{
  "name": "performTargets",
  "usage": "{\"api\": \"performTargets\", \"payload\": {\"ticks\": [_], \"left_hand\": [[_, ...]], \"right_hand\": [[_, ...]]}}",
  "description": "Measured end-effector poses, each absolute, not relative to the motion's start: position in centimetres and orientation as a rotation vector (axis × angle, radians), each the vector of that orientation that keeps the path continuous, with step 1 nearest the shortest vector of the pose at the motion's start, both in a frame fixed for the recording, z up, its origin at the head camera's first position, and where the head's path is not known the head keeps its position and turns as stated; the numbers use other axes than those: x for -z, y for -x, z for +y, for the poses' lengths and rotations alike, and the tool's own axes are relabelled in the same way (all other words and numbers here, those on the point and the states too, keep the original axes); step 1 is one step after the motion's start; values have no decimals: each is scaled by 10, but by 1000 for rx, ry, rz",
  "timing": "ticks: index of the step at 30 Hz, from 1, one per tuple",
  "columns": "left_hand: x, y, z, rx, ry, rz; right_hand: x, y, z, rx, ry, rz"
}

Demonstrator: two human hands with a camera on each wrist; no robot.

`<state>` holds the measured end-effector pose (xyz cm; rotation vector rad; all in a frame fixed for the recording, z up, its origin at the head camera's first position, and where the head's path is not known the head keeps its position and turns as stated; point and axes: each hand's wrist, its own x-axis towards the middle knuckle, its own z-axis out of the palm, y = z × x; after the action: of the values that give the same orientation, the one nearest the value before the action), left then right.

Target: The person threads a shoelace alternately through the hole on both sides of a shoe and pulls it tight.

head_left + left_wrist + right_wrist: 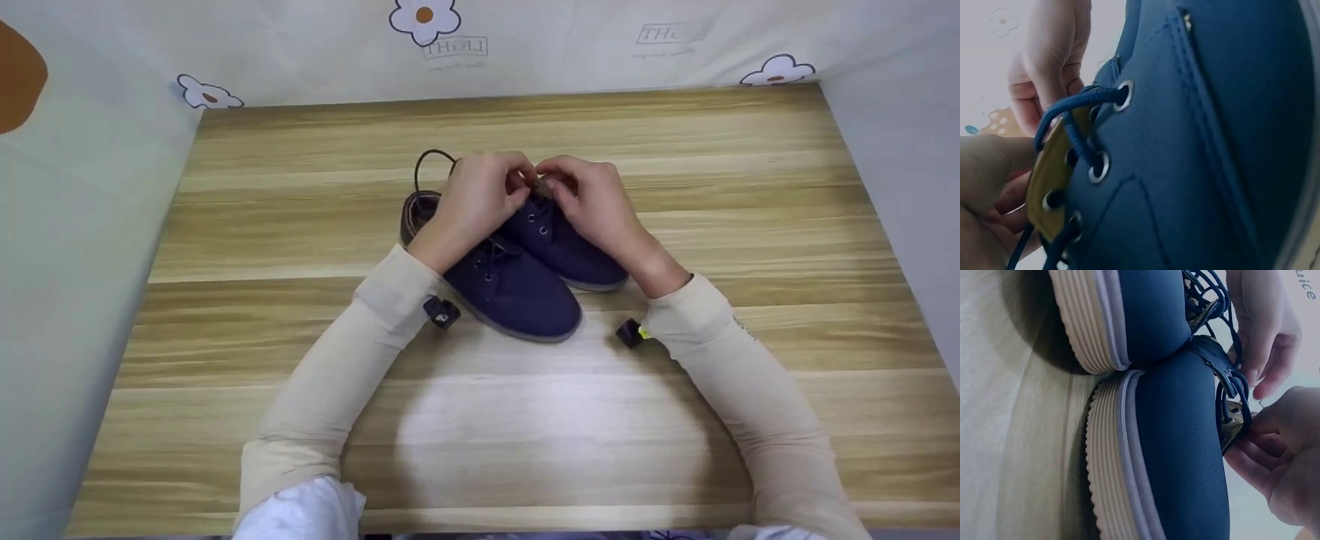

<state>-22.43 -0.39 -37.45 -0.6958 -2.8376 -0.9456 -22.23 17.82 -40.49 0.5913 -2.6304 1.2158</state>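
Observation:
A pair of navy blue lace-up shoes lies side by side on the table, toes pointing to the lower right in the head view. The nearer shoe (525,300) partly overlaps the farther shoe (585,251). My right hand (596,199) pinches the tan-lined eyelet flap (1233,419) of the farther shoe between thumb and fingers. Facing it, my left hand (480,187) has thumb and index finger pinched together at the lacing, with a dark shoelace (431,153) looping up behind it. Its fingertips partly hide what it pinches. Metal eyelets (1099,167) show on the nearer shoe.
The shoes stand on a wood-grain table (300,322) near its middle. A pale wall covering (322,52) with flower prints rises behind the back edge. Small black cameras hang at both wrists, low over the table.

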Motion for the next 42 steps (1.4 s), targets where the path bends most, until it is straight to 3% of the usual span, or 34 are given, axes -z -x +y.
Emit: {"api": "performTargets", "payload": {"ticks": [32,42], "left_hand": [[392,213,7,884,536,-2655],[393,215,10,848,537,-2767]], "right_hand": [[403,225,178,-1373,-486,-2623],[406,232,185,-1222,-702,-2660]]}}
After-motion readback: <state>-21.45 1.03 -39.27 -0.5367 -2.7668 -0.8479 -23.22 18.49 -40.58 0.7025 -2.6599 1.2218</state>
